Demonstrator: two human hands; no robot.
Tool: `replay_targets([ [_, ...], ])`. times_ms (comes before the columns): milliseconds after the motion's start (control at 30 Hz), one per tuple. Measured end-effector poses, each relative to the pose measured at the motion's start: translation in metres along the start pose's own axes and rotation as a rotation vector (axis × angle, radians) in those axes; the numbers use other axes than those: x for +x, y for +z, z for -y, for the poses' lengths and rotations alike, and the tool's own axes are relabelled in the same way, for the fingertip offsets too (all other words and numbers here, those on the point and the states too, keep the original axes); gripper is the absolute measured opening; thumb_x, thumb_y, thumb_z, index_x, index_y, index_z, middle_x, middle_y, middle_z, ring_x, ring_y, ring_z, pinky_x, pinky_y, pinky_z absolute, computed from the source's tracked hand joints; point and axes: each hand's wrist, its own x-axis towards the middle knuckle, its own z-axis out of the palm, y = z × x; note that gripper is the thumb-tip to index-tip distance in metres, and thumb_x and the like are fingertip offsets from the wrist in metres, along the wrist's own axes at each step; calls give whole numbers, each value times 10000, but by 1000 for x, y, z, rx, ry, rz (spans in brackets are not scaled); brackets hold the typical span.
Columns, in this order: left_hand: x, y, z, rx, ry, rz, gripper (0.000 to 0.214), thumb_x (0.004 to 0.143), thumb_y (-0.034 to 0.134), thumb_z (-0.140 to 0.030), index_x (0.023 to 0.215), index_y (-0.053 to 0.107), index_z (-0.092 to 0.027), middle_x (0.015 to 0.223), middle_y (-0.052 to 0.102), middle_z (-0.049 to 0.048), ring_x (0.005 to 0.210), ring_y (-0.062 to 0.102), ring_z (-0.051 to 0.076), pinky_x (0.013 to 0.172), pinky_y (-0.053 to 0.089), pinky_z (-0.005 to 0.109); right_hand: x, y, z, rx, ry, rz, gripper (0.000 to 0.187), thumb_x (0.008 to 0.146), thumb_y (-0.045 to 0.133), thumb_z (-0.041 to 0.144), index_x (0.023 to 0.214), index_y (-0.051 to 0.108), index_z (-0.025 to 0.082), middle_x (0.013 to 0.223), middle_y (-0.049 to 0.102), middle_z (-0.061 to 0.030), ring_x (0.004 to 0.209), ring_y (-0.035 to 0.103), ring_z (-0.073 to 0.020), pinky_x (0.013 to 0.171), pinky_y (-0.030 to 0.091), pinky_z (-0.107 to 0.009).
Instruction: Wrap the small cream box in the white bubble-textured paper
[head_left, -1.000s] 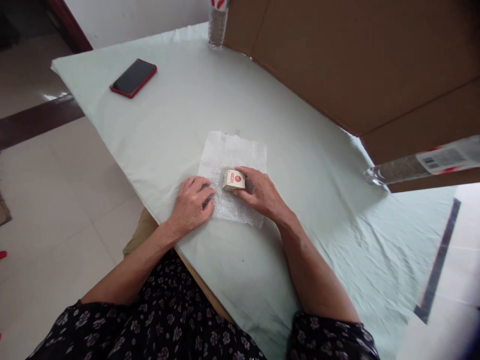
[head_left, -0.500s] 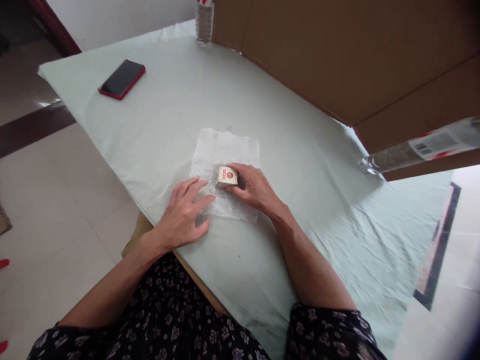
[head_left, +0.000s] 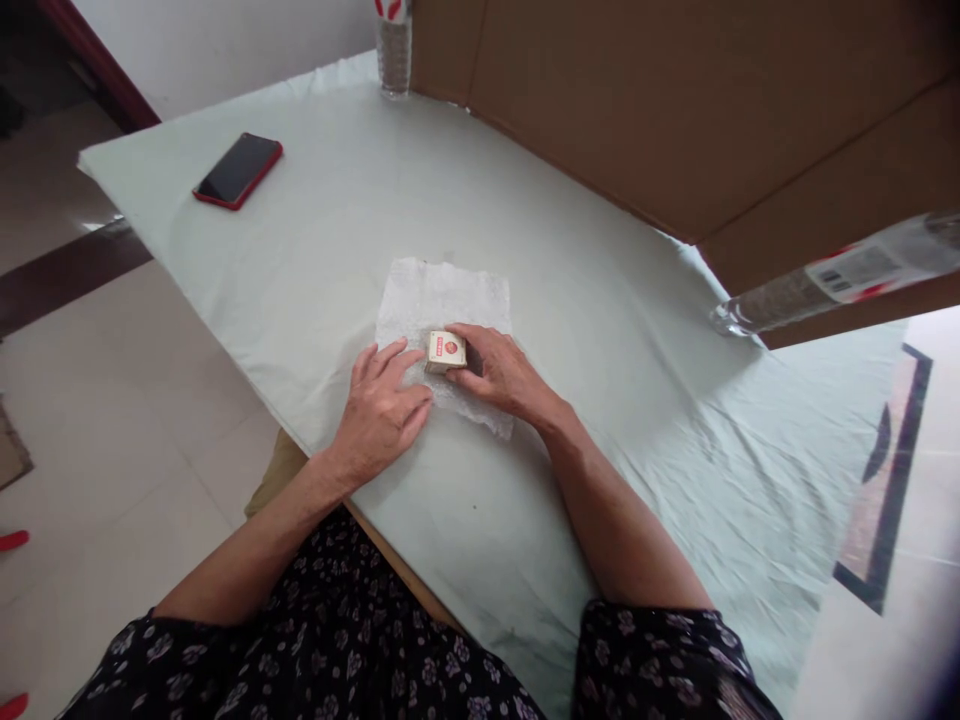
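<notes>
A small cream-coloured box (head_left: pixel 447 351) with a red mark and printing on it is near the middle of the bubble wrap sheet (head_left: pixel 450 285). My right hand (head_left: pixel 504 372) grips the box from the right, fingers on its far side and thumb on its near side. On the left, my left hand (head_left: pixel 386 405) lies over the wrap's lower left part, fingers stretched and slightly apart, the fingertips close to the box. The wrap's lower left corner is covered by that hand, so I cannot see whether the thumb touches its edge.
A phone in a red case (head_left: pixel 238 171) lies at the table's far left. A large cardboard panel (head_left: pixel 585 110) stands at the back right, with a clear bottle (head_left: pixel 394 55) at its left end and another bottle (head_left: pixel 832 280) at the right. Pale green cloth (head_left: pixel 315 200) covers the table.
My left hand has moved forward onto the lower left of the wrap, its thumb and index finger closer together. My right hand still holds the box. The view has shifted slightly.
</notes>
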Motion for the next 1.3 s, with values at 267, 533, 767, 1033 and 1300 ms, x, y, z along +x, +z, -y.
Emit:
replay_targets([
  [267,28,2,11,-160,-150,-118,75,881,643,-206,834,701,-196,1186,737,101,1213,652,310,1084,458,537,-13,-58,14,292,123,-5,588,914,575,629,1346,639,235,1363,666,-118,1222,637,-312,981,524,-473],
  [533,53,3,16,-419,-306,-27,77,852,633,-250,850,689,-197,1219,753,99,1140,685,259,696,541,295,-3,-28,6,236,135,-61,368,802,728,430,1108,702,229,1143,749,-74,1029,671,-267,824,527,-377],
  [767,58,10,18,-607,-383,-34,113,837,639,-296,792,669,-196,1127,779,74,1033,716,228,842,552,337,2,-19,7,402,140,-136,235,824,685,433,769,637,209,1080,759,-71,912,673,-213,802,490,-338],
  [1033,52,15,17,-688,-361,-83,116,840,644,-269,759,665,-189,1047,779,71,980,715,199,893,542,339,-2,-14,16,460,186,-174,310,794,741,484,722,627,205,879,721,-34,745,572,-151,697,438,-289],
  [1300,47,16,16,-682,-368,-77,101,826,618,-221,742,669,-196,867,763,24,850,698,164,817,533,294,-1,-10,14,375,168,-133,170,819,669,361,757,644,205,746,671,3,679,549,-142,654,420,-279],
])
